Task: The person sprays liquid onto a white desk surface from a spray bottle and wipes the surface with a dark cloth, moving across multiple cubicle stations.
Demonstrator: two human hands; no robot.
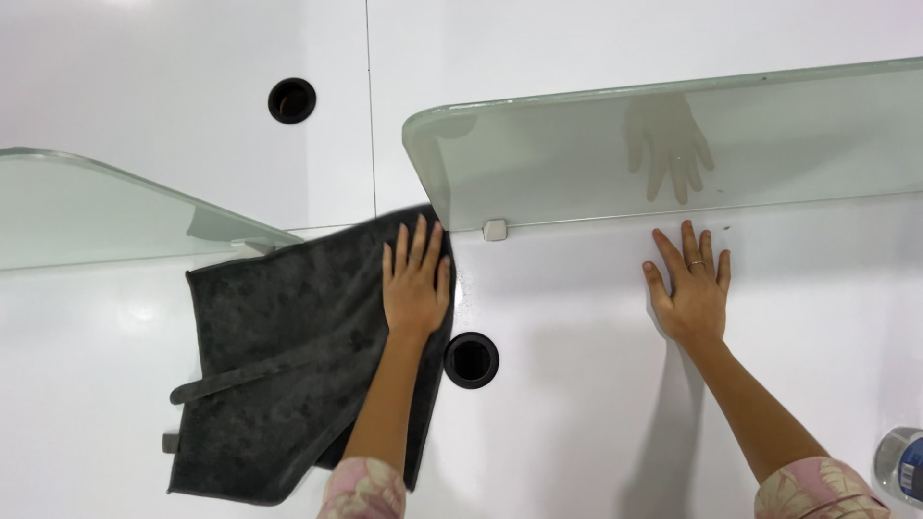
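Note:
My left hand [415,284] lies flat, fingers spread, on the right edge of a dark grey cloth [279,356] spread over a white desk [577,404]. My right hand [690,285] rests palm down on the bare white surface, fingers apart, with a ring on one finger. It holds nothing and sits just below a frosted glass divider [577,154], which mirrors it. Both arms have floral pink sleeves.
A black round cable hole [471,359] sits right beside the cloth and my left wrist. A second hole [291,100] is on the far desk. Another glass divider [87,207] stands at left. A small white bracket [494,230] holds the glass. A metallic object [902,466] shows at the right edge.

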